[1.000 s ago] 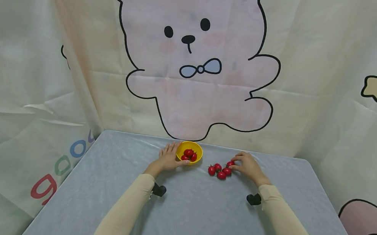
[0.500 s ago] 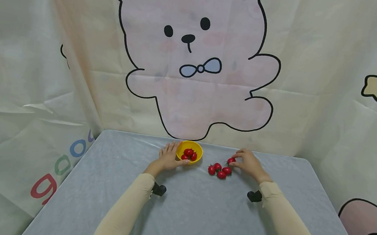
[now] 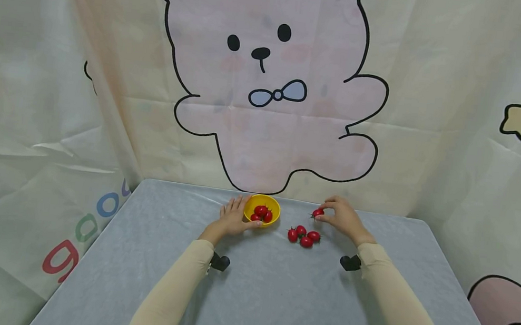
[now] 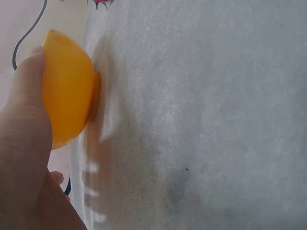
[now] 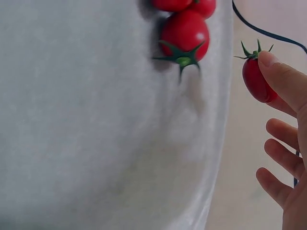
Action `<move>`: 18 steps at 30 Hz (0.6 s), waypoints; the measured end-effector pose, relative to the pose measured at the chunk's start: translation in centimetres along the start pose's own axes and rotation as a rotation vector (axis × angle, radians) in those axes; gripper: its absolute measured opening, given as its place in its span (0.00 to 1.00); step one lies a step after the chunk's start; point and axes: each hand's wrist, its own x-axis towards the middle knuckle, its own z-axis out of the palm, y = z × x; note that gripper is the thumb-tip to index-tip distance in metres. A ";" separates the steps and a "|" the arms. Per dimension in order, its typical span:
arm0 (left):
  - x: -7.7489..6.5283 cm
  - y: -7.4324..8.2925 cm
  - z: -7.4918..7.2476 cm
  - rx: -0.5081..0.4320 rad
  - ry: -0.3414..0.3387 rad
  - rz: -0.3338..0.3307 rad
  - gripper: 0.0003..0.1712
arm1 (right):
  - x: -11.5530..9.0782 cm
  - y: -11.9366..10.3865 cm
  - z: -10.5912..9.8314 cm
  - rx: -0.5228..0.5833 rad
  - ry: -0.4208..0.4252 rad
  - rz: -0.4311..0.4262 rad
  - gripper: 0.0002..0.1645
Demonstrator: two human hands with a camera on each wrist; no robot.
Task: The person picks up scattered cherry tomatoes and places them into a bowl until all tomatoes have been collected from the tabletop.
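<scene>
My left hand [image 3: 234, 219] rests against the left side of a yellow bowl [image 3: 277, 209], fingers straight and spread. Its thumb lies along the near rim, as the left wrist view shows on the bowl's outer wall [image 4: 69, 91]. Several red cherry tomatoes [image 3: 260, 211] lie inside the bowl. Thumb and fingertips of my right hand [image 3: 344, 219] pinch a cherry tomato [image 3: 317, 214] with a green calyx, held above the table; the other fingers curve loosely. Below it, several more cherry tomatoes [image 3: 306, 242] sit in a cluster on the cloth, also partly seen in the right wrist view [image 5: 186, 36].
A pale blue-grey cloth covers the table [image 3: 274, 301]. The bowl stands near the far edge, close to a fabric backdrop [image 3: 262, 147] with a cartoon bear. More printed fabric hangs on both sides.
My right hand has lifted one cherry tomato off the cluster, moving it up, away from me and slightly left. The left hand and bowl have stayed in place.
</scene>
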 end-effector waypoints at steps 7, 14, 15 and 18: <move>0.0 0.0 0.1 -0.008 0.000 -0.003 0.59 | 1.1 -1.1 -0.7 -0.009 0.009 0.004 0.21; 0.1 0.0 0.1 -0.001 0.005 -0.005 0.59 | 1.8 -2.4 -0.8 -0.024 0.020 -0.035 0.22; 0.1 0.0 0.1 -0.001 0.004 -0.005 0.59 | 1.9 -2.6 -0.8 -0.028 0.020 -0.038 0.22; 0.1 0.0 0.1 -0.006 0.001 -0.006 0.60 | 2.1 -3.0 -0.6 -0.037 0.022 -0.038 0.23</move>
